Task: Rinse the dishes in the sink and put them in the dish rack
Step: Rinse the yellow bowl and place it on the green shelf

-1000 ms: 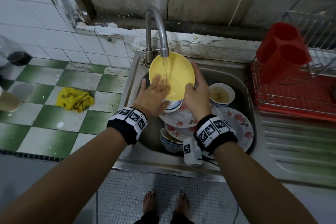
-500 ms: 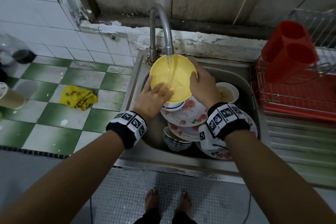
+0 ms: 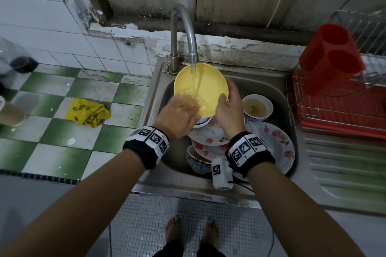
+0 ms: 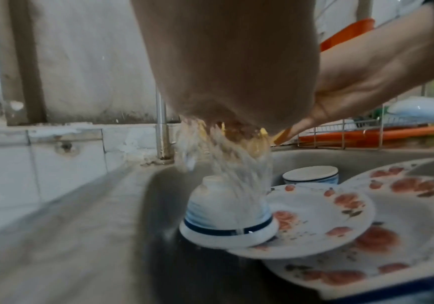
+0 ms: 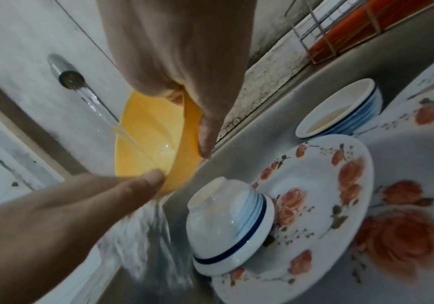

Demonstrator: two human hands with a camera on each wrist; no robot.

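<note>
Head view: right hand [image 3: 226,110] grips yellow plate [image 3: 211,85] rim; left hand [image 3: 179,112] lies flat inside; no legible writing.

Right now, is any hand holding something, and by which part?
The right hand holds the yellow plate by its right rim, thumb on the inside, fingers behind. The left hand only rubs its wet inner face.

Stacked dishes [image 3: 211,135] — faucet [image 3: 183,33] overhead
</note>
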